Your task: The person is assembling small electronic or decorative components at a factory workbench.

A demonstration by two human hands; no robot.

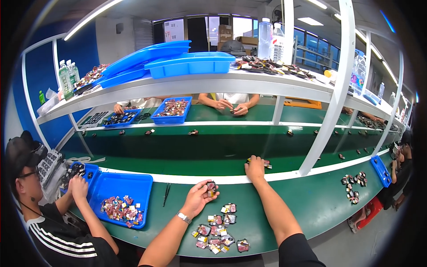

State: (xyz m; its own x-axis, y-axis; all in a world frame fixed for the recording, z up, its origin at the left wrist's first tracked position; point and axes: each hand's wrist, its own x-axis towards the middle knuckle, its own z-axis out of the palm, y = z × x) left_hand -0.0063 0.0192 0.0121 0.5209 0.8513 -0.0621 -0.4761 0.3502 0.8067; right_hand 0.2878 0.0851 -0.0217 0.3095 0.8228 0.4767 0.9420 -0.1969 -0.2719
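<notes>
Holding one unit (211, 188) between the fingers of the left hand (195, 201), just beyond the pile (217, 230) on the bench (167, 222), and resting the right hand (255, 168) at a second unit (267, 164) on the belt (213, 167), farther beyond the pile and to its right, with no telling from here whether gripping or merely touching. Apparently handling units one by one between pile and belt, probably needing next either a firm right-hand pinch for lifting or a clean release.
</notes>
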